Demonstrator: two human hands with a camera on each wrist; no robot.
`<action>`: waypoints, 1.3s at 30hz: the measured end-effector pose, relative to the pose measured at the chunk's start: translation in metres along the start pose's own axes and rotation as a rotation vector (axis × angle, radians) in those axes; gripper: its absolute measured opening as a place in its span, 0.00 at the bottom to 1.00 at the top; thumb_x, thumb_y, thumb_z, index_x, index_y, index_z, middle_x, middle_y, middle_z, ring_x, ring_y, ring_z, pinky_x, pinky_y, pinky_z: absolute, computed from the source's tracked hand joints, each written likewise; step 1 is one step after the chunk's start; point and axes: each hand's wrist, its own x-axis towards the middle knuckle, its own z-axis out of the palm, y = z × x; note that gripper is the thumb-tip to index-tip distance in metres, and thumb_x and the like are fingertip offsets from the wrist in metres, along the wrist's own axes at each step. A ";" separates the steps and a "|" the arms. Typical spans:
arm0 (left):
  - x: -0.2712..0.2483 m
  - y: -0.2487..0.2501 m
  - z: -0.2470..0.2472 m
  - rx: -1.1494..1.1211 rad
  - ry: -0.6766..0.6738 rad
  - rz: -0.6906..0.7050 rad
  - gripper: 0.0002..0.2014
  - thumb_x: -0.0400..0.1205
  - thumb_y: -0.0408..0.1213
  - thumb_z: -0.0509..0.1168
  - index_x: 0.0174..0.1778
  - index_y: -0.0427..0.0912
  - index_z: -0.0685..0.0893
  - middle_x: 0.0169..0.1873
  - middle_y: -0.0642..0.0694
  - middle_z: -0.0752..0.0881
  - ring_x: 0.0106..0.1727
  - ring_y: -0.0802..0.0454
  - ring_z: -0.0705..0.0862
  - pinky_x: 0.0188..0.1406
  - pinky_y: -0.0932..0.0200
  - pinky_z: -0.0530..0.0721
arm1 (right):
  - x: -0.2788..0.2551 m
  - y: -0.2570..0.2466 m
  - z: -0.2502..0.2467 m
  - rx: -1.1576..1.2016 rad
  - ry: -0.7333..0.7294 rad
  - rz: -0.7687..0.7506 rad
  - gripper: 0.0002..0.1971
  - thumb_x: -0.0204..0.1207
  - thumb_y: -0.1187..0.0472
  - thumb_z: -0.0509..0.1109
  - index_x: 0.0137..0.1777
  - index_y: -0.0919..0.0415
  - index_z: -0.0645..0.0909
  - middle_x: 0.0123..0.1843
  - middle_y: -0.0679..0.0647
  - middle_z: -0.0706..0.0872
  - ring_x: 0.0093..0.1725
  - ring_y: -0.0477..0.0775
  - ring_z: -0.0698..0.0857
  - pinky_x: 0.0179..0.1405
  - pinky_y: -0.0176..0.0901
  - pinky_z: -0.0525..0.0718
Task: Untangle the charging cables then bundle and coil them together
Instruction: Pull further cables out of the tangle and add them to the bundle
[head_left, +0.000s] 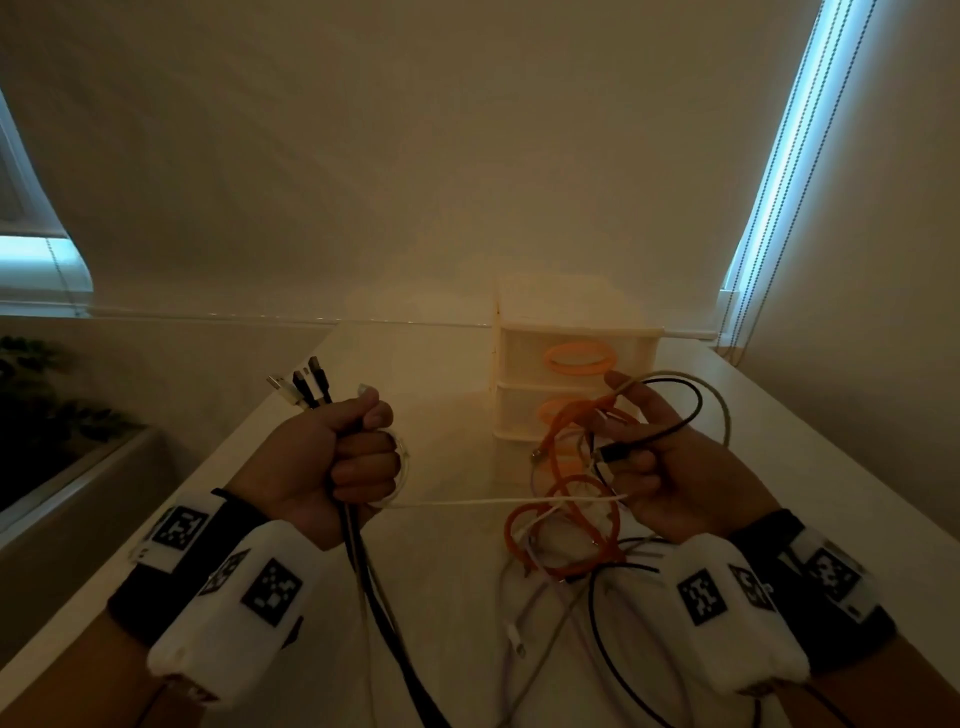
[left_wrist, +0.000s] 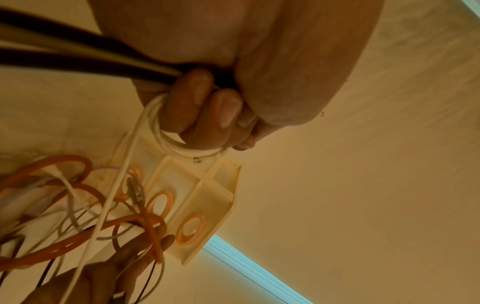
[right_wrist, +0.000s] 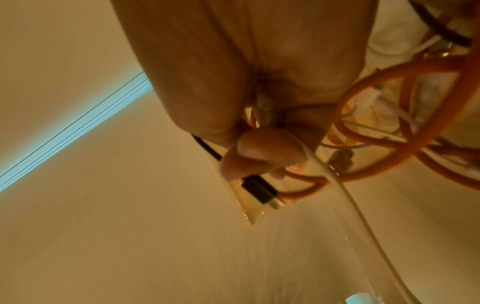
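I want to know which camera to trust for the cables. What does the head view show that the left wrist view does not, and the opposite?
Only the head view shows the plug ends sticking up out of the left hand, the plant and both wrist bands.

Only the left wrist view shows the white cable looped around the left fingers from below.

Both show the orange cable, the taut white strand running to the right hand, and the drawer box.

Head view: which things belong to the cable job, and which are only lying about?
Job:
left hand gripping a cable bundle
white cable stretched between the hands
right hand holding the black cable
orange cable in the tangle

Lying about:
drawer unit
plant
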 end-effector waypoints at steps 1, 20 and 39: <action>0.000 0.002 -0.002 0.007 0.007 0.004 0.18 0.85 0.45 0.58 0.29 0.42 0.73 0.16 0.54 0.58 0.13 0.59 0.59 0.10 0.65 0.55 | -0.001 0.000 0.000 -0.038 -0.008 0.008 0.21 0.74 0.65 0.64 0.65 0.46 0.78 0.39 0.55 0.86 0.16 0.42 0.70 0.11 0.29 0.67; 0.000 -0.001 -0.007 0.137 0.053 0.019 0.18 0.86 0.45 0.57 0.30 0.43 0.71 0.17 0.53 0.58 0.13 0.58 0.57 0.15 0.65 0.50 | -0.007 -0.014 -0.025 -0.253 0.081 0.011 0.20 0.85 0.58 0.55 0.72 0.62 0.79 0.17 0.50 0.63 0.13 0.44 0.63 0.11 0.32 0.66; 0.003 0.022 -0.034 0.095 0.168 0.099 0.21 0.87 0.46 0.56 0.28 0.43 0.73 0.16 0.53 0.59 0.13 0.59 0.58 0.12 0.67 0.53 | -0.012 -0.032 -0.029 -0.180 0.215 0.005 0.18 0.85 0.64 0.59 0.73 0.60 0.78 0.26 0.59 0.80 0.17 0.50 0.79 0.16 0.39 0.81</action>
